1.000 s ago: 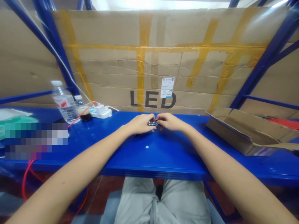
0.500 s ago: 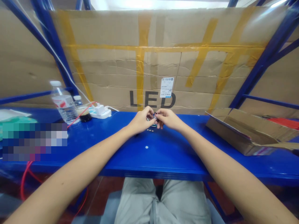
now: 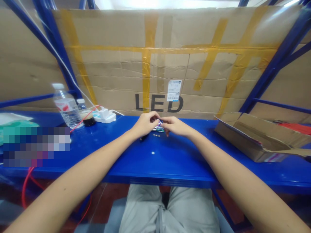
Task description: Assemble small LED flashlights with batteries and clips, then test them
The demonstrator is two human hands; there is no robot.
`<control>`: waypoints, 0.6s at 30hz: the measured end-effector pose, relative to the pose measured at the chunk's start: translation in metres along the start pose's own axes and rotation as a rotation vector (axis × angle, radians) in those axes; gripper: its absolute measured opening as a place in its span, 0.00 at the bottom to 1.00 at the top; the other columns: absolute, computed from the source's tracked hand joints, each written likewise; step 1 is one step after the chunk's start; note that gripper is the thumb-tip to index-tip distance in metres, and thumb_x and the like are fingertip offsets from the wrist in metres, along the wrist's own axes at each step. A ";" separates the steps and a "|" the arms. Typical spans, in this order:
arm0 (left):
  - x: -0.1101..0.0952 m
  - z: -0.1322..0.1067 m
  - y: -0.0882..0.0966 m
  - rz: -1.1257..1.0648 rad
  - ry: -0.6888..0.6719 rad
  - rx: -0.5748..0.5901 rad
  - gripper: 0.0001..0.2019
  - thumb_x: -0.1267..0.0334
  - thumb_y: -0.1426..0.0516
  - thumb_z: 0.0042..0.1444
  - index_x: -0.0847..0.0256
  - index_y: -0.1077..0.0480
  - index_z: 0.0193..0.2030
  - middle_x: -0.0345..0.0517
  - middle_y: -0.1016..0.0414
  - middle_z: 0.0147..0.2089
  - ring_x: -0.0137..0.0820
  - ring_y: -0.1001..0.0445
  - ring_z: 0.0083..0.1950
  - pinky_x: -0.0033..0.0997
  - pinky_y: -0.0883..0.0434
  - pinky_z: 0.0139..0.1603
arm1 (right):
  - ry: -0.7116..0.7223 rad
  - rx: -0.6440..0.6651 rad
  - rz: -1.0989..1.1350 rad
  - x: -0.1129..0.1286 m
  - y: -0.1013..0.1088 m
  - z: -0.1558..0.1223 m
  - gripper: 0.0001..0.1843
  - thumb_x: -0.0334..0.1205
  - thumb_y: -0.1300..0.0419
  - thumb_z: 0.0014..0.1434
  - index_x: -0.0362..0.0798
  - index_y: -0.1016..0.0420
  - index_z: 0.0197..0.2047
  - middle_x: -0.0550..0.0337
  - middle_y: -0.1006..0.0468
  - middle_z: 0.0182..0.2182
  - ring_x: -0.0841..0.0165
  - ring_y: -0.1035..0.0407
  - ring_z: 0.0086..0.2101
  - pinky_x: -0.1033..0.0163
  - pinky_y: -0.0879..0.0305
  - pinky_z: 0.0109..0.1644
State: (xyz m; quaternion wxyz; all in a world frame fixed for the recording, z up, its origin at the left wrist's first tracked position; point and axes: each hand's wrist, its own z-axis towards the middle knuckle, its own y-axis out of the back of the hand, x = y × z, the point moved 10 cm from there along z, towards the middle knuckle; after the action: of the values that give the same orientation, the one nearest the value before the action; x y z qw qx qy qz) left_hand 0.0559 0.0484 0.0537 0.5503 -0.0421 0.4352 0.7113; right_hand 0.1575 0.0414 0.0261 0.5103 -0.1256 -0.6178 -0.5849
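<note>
Nearest, below the hands, grey trousers (image 3: 170,210) show under the blue worktop (image 3: 184,161). A white dot (image 3: 153,152) lies on it just short of the hands, then a few tiny round pieces (image 3: 156,136) right under them. The left hand (image 3: 145,124) and right hand (image 3: 176,126) meet fingertip to fingertip, both pinched on a small shiny part (image 3: 159,123) held just above the worktop. Beyond, to their left, stands a water bottle (image 3: 66,106); to their right lies an open carton (image 3: 257,136).

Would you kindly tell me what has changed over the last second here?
The left hand and right hand rose slightly off the blue table, both pinching the small shiny part; tiny round pieces now show beneath. Bottle and cardboard box stayed put.
</note>
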 end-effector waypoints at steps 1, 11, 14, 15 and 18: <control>0.000 0.000 0.000 0.001 0.006 0.003 0.05 0.65 0.43 0.55 0.61 0.27 0.38 0.41 0.23 0.32 0.29 0.28 0.33 0.28 0.32 0.36 | -0.003 -0.004 -0.030 0.001 0.000 0.000 0.07 0.30 0.47 0.60 0.44 0.28 0.34 0.67 0.31 0.18 0.71 0.32 0.21 0.65 0.35 0.30; 0.011 0.000 -0.007 0.019 0.069 0.070 0.06 0.65 0.43 0.55 0.61 0.27 0.39 0.41 0.22 0.32 0.30 0.26 0.34 0.28 0.31 0.36 | 0.036 -0.130 -0.131 -0.009 0.013 0.001 0.09 0.27 0.48 0.60 0.49 0.36 0.43 0.65 0.25 0.24 0.71 0.31 0.21 0.66 0.36 0.26; 0.017 -0.001 -0.014 0.000 0.102 0.105 0.06 0.66 0.43 0.55 0.61 0.27 0.39 0.40 0.23 0.31 0.29 0.26 0.33 0.28 0.31 0.35 | 0.125 -0.107 -0.302 -0.001 0.013 -0.003 0.08 0.27 0.49 0.61 0.49 0.34 0.40 0.63 0.23 0.26 0.71 0.30 0.23 0.67 0.36 0.29; 0.019 -0.002 -0.017 -0.007 0.115 0.122 0.06 0.66 0.43 0.55 0.61 0.27 0.39 0.40 0.23 0.31 0.29 0.26 0.32 0.28 0.31 0.35 | 0.132 -0.099 -0.330 -0.001 0.013 -0.003 0.08 0.27 0.49 0.61 0.49 0.34 0.40 0.63 0.23 0.26 0.71 0.30 0.24 0.67 0.37 0.29; 0.023 -0.003 -0.023 -0.009 0.140 0.170 0.05 0.67 0.43 0.54 0.62 0.27 0.38 0.41 0.23 0.31 0.29 0.26 0.32 0.27 0.31 0.35 | 0.112 -0.072 -0.361 -0.005 0.012 -0.004 0.07 0.28 0.49 0.61 0.48 0.33 0.39 0.63 0.23 0.25 0.71 0.31 0.23 0.67 0.38 0.29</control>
State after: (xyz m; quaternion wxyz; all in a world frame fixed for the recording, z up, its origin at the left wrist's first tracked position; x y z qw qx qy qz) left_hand 0.0646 0.0638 0.0258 0.5233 -0.0470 0.5311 0.6647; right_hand 0.1709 0.0441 0.0286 0.4259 0.0016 -0.5795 -0.6948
